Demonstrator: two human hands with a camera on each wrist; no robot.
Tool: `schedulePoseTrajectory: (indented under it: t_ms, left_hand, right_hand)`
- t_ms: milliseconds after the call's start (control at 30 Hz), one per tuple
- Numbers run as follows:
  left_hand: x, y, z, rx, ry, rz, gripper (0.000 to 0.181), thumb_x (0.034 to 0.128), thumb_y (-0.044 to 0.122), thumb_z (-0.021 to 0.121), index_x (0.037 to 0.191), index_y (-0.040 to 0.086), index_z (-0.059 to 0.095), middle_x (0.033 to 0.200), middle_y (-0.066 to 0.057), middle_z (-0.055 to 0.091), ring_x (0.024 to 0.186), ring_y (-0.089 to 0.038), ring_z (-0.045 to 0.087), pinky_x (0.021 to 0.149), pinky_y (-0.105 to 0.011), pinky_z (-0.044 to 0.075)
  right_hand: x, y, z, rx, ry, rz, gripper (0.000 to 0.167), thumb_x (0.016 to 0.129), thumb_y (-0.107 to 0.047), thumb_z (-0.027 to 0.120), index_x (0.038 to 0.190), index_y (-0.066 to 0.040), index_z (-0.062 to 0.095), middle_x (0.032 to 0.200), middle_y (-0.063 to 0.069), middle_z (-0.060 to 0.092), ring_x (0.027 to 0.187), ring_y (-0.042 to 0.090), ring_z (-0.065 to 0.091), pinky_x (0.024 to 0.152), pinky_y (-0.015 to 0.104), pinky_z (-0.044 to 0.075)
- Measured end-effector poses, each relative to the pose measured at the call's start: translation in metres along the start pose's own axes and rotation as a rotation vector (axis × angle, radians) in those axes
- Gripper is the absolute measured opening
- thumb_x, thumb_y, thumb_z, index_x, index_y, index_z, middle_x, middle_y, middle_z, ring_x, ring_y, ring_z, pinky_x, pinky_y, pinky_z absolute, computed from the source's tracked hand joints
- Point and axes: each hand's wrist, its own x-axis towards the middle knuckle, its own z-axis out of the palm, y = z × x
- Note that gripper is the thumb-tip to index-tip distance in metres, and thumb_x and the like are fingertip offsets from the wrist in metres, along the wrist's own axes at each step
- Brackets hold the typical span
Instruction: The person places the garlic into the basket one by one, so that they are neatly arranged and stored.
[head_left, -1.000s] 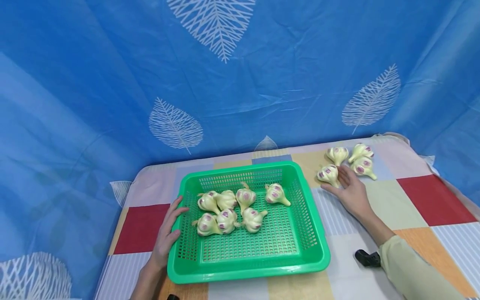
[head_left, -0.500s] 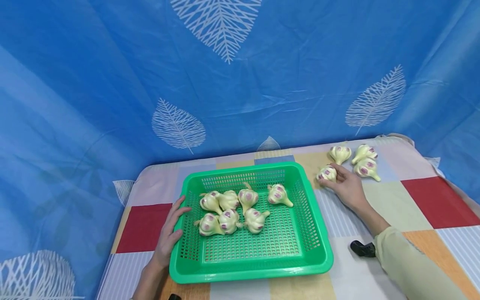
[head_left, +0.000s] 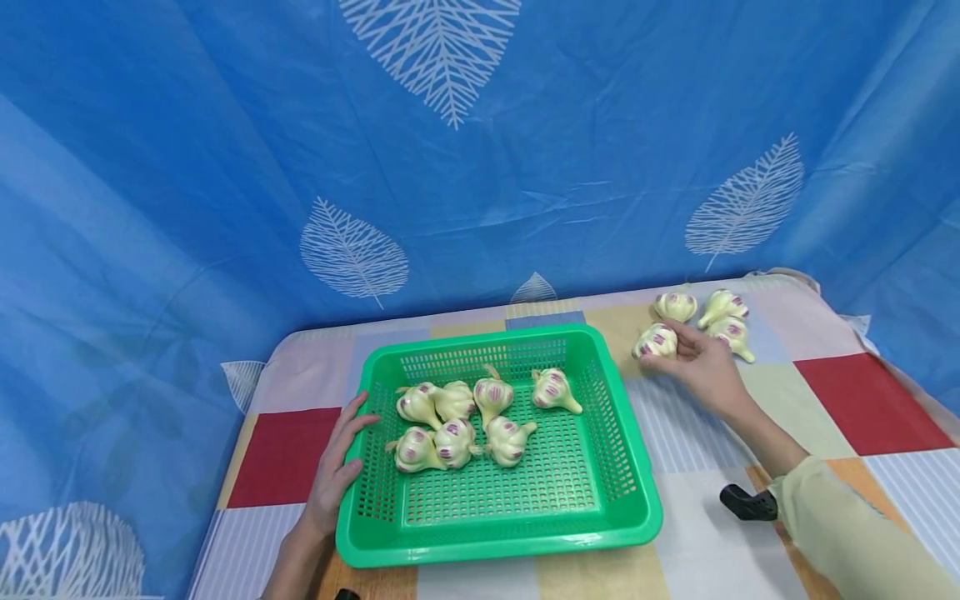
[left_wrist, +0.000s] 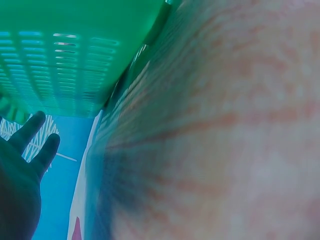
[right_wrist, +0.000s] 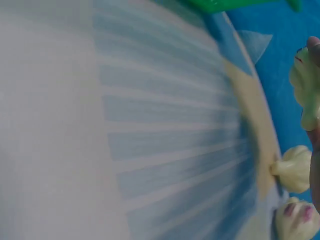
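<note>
- Head view: the right hand, at the far right of the surface, has thumb and fingers closed about a garlic bulb; grip narrowed to the bulb's width.
- Head view: three loose bulbs lie beyond and to the right of the held one, close by.
- Head view: the left hand rests at the left rim of the green basket, grip spread, fingers loosely extended.
- Head view: seven bulbs inside the basket, six grouped towards the left, one apart to the right.
- Left wrist view: two extended fingers beside the slotted basket wall; contact cannot be determined here.
- Right wrist view: held bulb partly cut off; two loose bulbs nearby.
</note>
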Motion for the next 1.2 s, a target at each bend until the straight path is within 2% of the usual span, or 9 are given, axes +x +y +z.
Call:
schedulePoseTrajectory:
  t_ms: [167, 267, 433, 733, 967, 1133, 1200]
  left_hand:
    - [-0.001, 0.003, 0.0, -0.017, -0.008, 0.001, 0.05, 0.0912, 0.012, 0.042, 0.135, -0.012, 0.046, 0.163, -0.015, 0.019, 0.146, -0.024, 0.018, 0.102, -0.023, 0.041]
    - [-0.003, 0.004, 0.0, -0.03, -0.007, -0.014, 0.05, 0.0915, 0.012, 0.043, 0.136, -0.011, 0.046, 0.163, -0.013, 0.019, 0.146, -0.024, 0.018, 0.102, -0.023, 0.042]
    - [-0.005, 0.001, -0.001, -0.031, -0.002, -0.031, 0.05, 0.0914, 0.012, 0.043, 0.136, -0.011, 0.046, 0.163, -0.013, 0.019, 0.146, -0.024, 0.018, 0.102, -0.023, 0.042]
    - [-0.006, -0.002, -0.002, -0.017, -0.021, -0.009, 0.05, 0.0953, 0.017, 0.041, 0.136, -0.013, 0.044, 0.163, -0.015, 0.016, 0.147, -0.023, 0.017, 0.104, -0.024, 0.04]
    - [-0.005, -0.001, -0.001, -0.022, -0.013, -0.009, 0.05, 0.0934, 0.015, 0.043, 0.136, -0.011, 0.045, 0.163, -0.014, 0.018, 0.146, -0.023, 0.017, 0.102, -0.023, 0.042]
    - [-0.001, 0.0, 0.0, -0.02, -0.01, -0.002, 0.05, 0.091, 0.013, 0.045, 0.137, -0.008, 0.046, 0.162, -0.014, 0.019, 0.146, -0.024, 0.019, 0.1, -0.024, 0.044]
    - [0.0, 0.001, 0.001, -0.019, -0.008, -0.005, 0.051, 0.0899, 0.013, 0.045, 0.137, -0.007, 0.047, 0.162, -0.014, 0.019, 0.146, -0.024, 0.019, 0.099, -0.025, 0.045]
  right_hand:
    - [-0.003, -0.021, -0.013, 0.043, -0.028, -0.026, 0.073, 0.085, -0.022, 0.083, 0.146, 0.001, 0.05, 0.108, -0.007, 0.068, 0.092, -0.003, 0.064, 0.07, 0.017, 0.054]
    - [-0.005, -0.034, -0.022, 0.086, -0.085, -0.059, 0.072, 0.087, -0.014, 0.081, 0.146, 0.006, 0.046, 0.108, -0.014, 0.066, 0.096, -0.002, 0.066, 0.073, 0.019, 0.055]
    - [-0.011, -0.054, -0.032, 0.09, -0.134, -0.114, 0.07, 0.087, -0.007, 0.078, 0.147, 0.007, 0.045, 0.115, -0.011, 0.063, 0.095, 0.002, 0.066, 0.074, 0.019, 0.055]
    - [-0.022, -0.088, -0.036, 0.076, -0.198, -0.157, 0.067, 0.084, -0.003, 0.08, 0.144, 0.002, 0.05, 0.123, -0.004, 0.059, 0.097, 0.009, 0.065, 0.076, 0.021, 0.056]
    - [-0.028, -0.103, -0.023, 0.083, -0.298, -0.175, 0.066, 0.081, -0.004, 0.083, 0.141, -0.002, 0.054, 0.129, 0.0, 0.059, 0.104, 0.011, 0.064, 0.08, 0.025, 0.056]
    - [-0.031, -0.104, -0.007, 0.127, -0.378, -0.207, 0.065, 0.08, -0.004, 0.084, 0.139, -0.002, 0.056, 0.13, 0.003, 0.06, 0.11, 0.011, 0.064, 0.085, 0.026, 0.055]
    - [-0.032, -0.102, 0.001, 0.173, -0.42, -0.225, 0.063, 0.08, -0.002, 0.084, 0.136, -0.002, 0.057, 0.128, 0.007, 0.063, 0.11, 0.015, 0.066, 0.085, 0.03, 0.055]
